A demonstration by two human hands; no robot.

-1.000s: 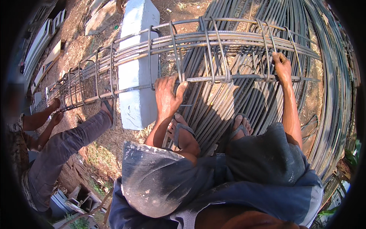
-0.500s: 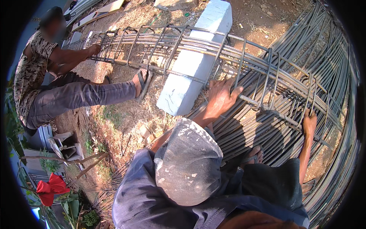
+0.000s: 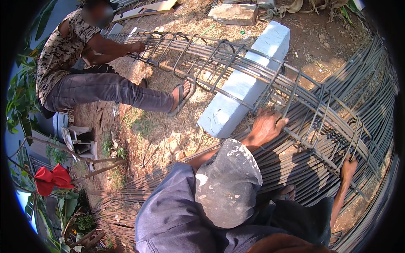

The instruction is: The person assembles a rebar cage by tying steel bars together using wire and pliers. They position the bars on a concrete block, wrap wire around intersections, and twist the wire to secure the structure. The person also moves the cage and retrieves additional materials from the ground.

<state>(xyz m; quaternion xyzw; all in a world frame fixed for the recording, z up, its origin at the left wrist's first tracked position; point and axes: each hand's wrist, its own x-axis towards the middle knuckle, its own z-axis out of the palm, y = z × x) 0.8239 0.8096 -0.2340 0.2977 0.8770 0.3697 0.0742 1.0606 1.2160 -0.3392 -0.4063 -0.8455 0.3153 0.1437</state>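
Note:
A long cage of steel reinforcing bars (image 3: pixel 310 99) with square stirrups slopes across the view. My left hand (image 3: pixel 266 127) is closed around its near lower bar, just right of a pale blue block (image 3: pixel 221 114) under the cage. Farther right, my right hand (image 3: pixel 349 167) is closed at the near lower edge, beside a group of stirrups (image 3: pixel 357 134). Its fingertips are partly hidden, and I cannot tell whether they grip bar or stirrup. At the far left end, a co-worker (image 3: pixel 67 63) in a camouflage shirt has a hand (image 3: pixel 137 47) on the cage.
Loose steel rods (image 3: pixel 270 168) cover the ground beneath the cage's right part. The co-worker's sandalled foot (image 3: pixel 182 96) stands near the block. A stone slab (image 3: pixel 233 14) lies at the back. A red cloth (image 3: pixel 52 179) hangs on sticks at the left. A paint-spotted grey cap (image 3: pixel 230 185) hides the lower middle.
The whole view has shifted, so the cage, block and co-worker appear farther right, most of them lower. Both my hands keep about the same places on the cage.

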